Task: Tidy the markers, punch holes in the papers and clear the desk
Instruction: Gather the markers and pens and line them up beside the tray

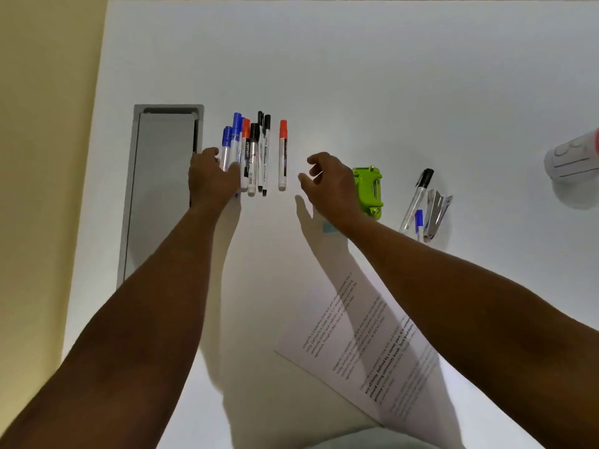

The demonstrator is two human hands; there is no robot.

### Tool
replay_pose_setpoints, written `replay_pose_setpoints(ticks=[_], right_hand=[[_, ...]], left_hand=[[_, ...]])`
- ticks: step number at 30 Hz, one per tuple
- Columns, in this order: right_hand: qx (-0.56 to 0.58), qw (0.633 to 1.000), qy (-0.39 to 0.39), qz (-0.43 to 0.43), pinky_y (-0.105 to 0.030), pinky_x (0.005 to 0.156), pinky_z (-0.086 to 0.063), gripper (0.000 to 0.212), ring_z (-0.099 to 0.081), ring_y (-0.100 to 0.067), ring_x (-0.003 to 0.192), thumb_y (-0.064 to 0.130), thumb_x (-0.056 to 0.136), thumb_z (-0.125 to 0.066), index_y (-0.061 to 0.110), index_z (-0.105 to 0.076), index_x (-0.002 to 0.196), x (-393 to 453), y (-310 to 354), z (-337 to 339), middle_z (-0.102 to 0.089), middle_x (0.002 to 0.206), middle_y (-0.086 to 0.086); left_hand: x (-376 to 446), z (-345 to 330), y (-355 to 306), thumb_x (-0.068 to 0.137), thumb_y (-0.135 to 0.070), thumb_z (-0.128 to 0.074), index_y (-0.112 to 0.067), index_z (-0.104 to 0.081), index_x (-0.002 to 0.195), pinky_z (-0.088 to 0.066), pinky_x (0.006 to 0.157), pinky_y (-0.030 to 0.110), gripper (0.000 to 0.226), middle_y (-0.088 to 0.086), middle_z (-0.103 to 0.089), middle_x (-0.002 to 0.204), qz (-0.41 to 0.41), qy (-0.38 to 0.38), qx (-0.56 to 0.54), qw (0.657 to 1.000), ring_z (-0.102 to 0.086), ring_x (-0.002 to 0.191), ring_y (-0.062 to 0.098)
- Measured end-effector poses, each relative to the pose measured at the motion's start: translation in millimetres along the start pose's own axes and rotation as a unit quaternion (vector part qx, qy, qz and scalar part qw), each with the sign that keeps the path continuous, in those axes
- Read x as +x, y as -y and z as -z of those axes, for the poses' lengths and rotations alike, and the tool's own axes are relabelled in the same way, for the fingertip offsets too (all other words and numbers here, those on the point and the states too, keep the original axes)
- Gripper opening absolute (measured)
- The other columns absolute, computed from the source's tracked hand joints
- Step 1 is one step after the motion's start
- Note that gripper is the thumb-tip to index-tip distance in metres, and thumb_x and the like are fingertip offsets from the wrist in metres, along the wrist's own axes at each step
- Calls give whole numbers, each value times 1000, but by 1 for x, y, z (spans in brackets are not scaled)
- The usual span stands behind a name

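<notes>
Both bare arms reach far out over the white surface [356, 76]. The left hand [210, 176] lies against the near end of a tight row of whiteboard markers [249, 150] with blue, red and black caps, its fingers pressed to the blue-capped ones at that hand's side of the row; whether this grip is closed around any of them I cannot tell. Beyond its knuckles lies a grey rectangular cable-tray lid [162, 176] set into the surface. A single red-capped white marker [283, 155] lies apart from the row, between the two hands. The right hand [327, 186] hovers just beside it, fingers curled but spread, its grip open and empty. Close behind that hand's wrist sits a lime-green plastic hole punch [369, 192], and further out a clear black-capped pen [418, 196], a small blue-capped pen [418, 222] and a silver metal stapler [436, 215]. Under the right forearm lie white printed paper sheets [350, 345], angled across the surface.
</notes>
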State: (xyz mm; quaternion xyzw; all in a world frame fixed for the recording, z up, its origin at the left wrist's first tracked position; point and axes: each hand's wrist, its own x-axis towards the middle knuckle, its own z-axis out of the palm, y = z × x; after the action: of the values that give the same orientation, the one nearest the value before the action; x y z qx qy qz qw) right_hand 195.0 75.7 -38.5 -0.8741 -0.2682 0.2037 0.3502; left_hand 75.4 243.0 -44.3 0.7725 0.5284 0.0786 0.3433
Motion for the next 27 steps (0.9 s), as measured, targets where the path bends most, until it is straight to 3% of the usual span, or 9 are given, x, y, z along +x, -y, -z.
replay_pose_setpoints(ticks=[3, 7, 13, 16, 27], right_hand=[[-8, 999, 27, -20, -26, 81, -46, 38, -63, -20, 96, 23, 88, -64, 10, -58, 123, -9, -10, 6, -64, 112, -7], [-34, 996, 84, -25, -29, 96, -39, 49, -53, -25, 117, 23, 89, -63, 9, -50, 134, 2, -5, 8, -58, 128, -12], [-53, 992, 112, 5, -25, 82, -39, 42, -56, -26, 105, 22, 86, -68, 9, -55, 124, 32, 17, -16, -57, 117, -13], [-45, 991, 121, 26, -23, 82, -41, 40, -58, -24, 105, 17, 85, -69, 11, -57, 124, 41, 29, -31, -55, 118, -13], [-18, 992, 110, 57, -19, 79, -38, 50, -57, -24, 106, 16, 84, -70, 8, -51, 130, 47, 51, -59, -54, 121, -14]], left_hand=[[-12, -3, -10, 82, -43, -72, -7, -44, 136, -41, 84, 27, 71, 17, -49, 130, -13, 2, 32, 999, -54, 115, 26], [-11, -10, -17, 77, -49, -73, -9, -48, 129, -48, 85, 36, 70, 17, -50, 123, -2, 15, 54, 998, -54, 112, 32], [-2, -10, -20, 77, -45, -74, -11, -52, 124, -56, 82, 40, 62, 14, -48, 118, 28, 14, 50, 998, -57, 103, 28], [9, -11, -17, 82, -40, -72, -11, -50, 128, -50, 78, 30, 59, 15, -46, 121, 28, 16, 39, 999, -56, 103, 26], [35, -8, -8, 83, -35, -72, -12, -52, 128, -52, 91, 34, 55, 13, -49, 123, 22, -8, 22, 999, -59, 106, 24]])
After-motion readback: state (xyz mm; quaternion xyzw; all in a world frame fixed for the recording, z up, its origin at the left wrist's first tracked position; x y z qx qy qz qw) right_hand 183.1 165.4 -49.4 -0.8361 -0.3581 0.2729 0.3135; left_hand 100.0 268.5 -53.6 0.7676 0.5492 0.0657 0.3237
